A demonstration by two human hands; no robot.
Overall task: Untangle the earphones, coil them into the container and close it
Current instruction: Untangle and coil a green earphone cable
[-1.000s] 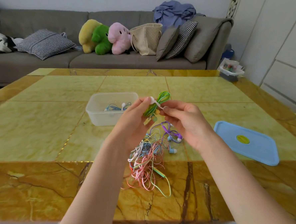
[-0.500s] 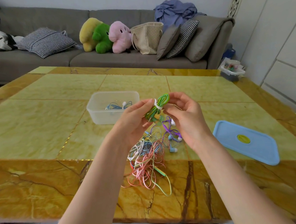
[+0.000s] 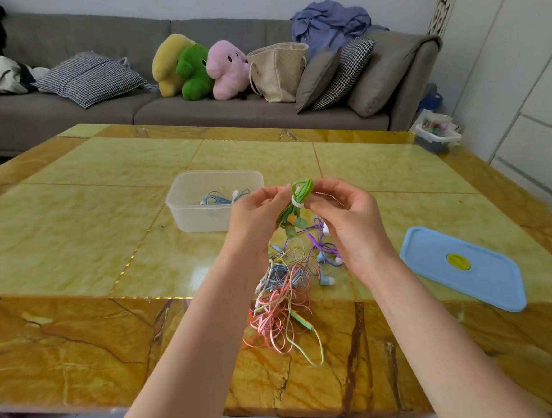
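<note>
Green earphones (image 3: 301, 196), coiled into a bundle with a white band round the middle, held in the air above the table (image 3: 75, 221) between both hands. Left hand (image 3: 255, 216) pinches the bundle's lower left side with thumb and fingertips; right hand (image 3: 346, 217) pinches the upper loop end, fingers curled. Earbuds hang below the band. Clear plastic container (image 3: 184, 208) sits just left of the hands, blue earphones (image 3: 219, 197) inside. Tangled pile of earphones (image 3: 283, 299) lies under the wrists. Blue lid (image 3: 486, 280) flat on the table, right, well apart from the container.
</note>
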